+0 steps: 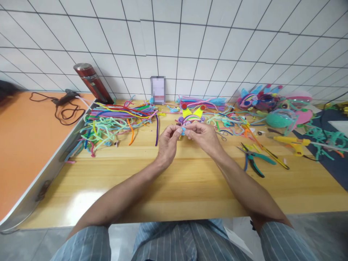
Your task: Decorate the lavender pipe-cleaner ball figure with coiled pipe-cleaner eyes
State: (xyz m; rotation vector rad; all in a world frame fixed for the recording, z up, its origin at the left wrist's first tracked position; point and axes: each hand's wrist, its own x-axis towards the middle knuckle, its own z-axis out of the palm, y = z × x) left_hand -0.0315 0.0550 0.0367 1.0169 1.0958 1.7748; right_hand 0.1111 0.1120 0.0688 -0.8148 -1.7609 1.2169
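Between my fingertips, at the middle of the table, is a small light-blue piece (183, 131), mostly covered by the fingers. My left hand (168, 143) pinches it from one side with thumb and forefinger. From the other side my right hand (202, 135) pinches it too, so the fingertips of both hands nearly meet. Right behind them stands a colourful craft figure (192, 117) with yellow horns, red tips and a striped rainbow band. Its lower part is hidden by my hands. A small pair of scissors (223, 137) lies just right of my right hand.
Pipe cleaners (122, 112) are heaped at the left. On the right lie pliers (255, 156), a yellow cutter knife (276, 157) and a yellow glue gun (292, 142). Finished-looking crafts (281, 117) crowd the back right. A phone (158, 90) and red flask (94, 84) stand by the wall.
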